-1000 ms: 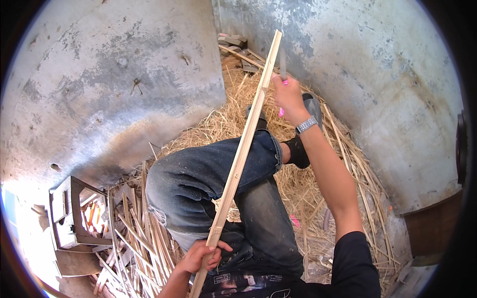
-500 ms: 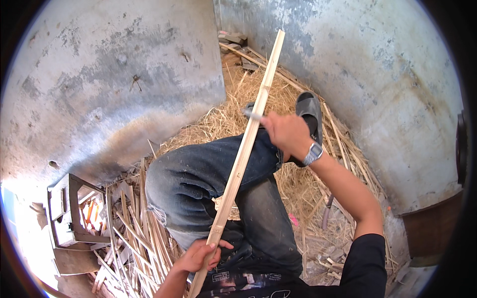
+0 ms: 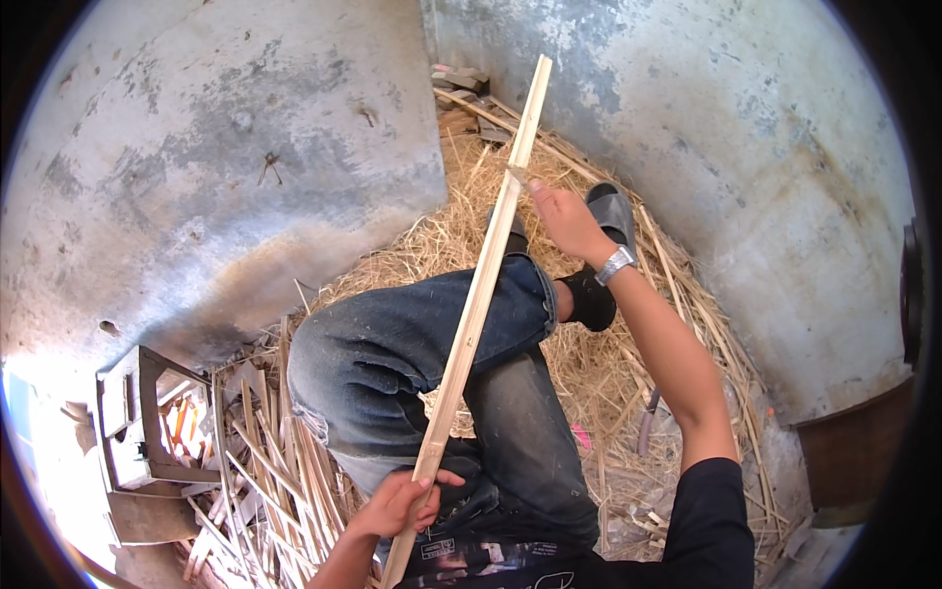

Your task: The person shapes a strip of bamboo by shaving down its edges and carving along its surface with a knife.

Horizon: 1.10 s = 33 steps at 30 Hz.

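A long pale split bamboo strip (image 3: 478, 294) slants across my crossed legs, its far end up and to the right. My left hand (image 3: 400, 503) is closed around its near part, by my waist, with the index finger stretched out to the right. At the strip's upper part, my right hand (image 3: 569, 224) is closed on a knife (image 3: 518, 176). Its short blade lies against the strip just below a node; the handle is hidden in my fist. A metal watch (image 3: 616, 263) is on my right wrist.
Straw-like shavings (image 3: 461, 221) cover the floor around my feet. Many thin bamboo strips (image 3: 270, 481) lie in a heap at the left, beside a wooden frame-like stand (image 3: 147, 422). Worn grey walls (image 3: 706, 147) close in at left and right. Bricks (image 3: 459, 79) lie in the far corner.
My right hand has moved away from me along the bamboo strip with the knife. The strip's far end has shifted slightly left. My left hand keeps its hold.
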### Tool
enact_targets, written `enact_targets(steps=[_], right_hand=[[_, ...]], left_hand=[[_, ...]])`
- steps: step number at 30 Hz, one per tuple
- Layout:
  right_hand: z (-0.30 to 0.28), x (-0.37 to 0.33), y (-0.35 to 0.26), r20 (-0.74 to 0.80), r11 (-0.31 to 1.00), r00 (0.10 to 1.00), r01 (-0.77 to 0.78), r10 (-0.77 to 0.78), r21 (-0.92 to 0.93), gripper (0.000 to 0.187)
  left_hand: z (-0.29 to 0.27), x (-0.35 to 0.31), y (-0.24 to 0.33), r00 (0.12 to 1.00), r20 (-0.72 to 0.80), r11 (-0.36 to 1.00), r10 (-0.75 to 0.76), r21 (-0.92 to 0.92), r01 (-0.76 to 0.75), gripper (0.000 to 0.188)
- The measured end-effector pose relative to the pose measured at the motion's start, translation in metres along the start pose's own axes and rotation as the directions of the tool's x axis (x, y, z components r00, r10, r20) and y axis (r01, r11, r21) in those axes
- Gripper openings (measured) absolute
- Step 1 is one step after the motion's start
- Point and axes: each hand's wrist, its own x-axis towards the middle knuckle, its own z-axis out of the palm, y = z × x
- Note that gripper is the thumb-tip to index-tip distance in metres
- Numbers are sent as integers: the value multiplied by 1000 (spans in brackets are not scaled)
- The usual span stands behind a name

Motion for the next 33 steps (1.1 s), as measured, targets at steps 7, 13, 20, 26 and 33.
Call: enact_targets(steps=[7,13,20,26,33], right_hand=[[-18,-16,-33,151,890,954,-297,260,346,52],[-17,-25,-46,32,999,999,-40,39,22,28],[2,-45,-52,-39,977,985,-163,170,136,35],[26,-89,-100,94,982,992,-104,89,160,40],[49,-173,-140,159,952,982,-145,105,270,42]], left_hand=[[-3,-4,-5,1000,-2,1000,22,2,-22,51],[10,2,2,997,-1,997,83,-4,-83,50],[26,28,18,987,-48,987,153,-41,-155,50],[22,29,16,992,-22,969,128,-212,-130,56],[36,47,32,990,24,950,139,-285,-126,60]])
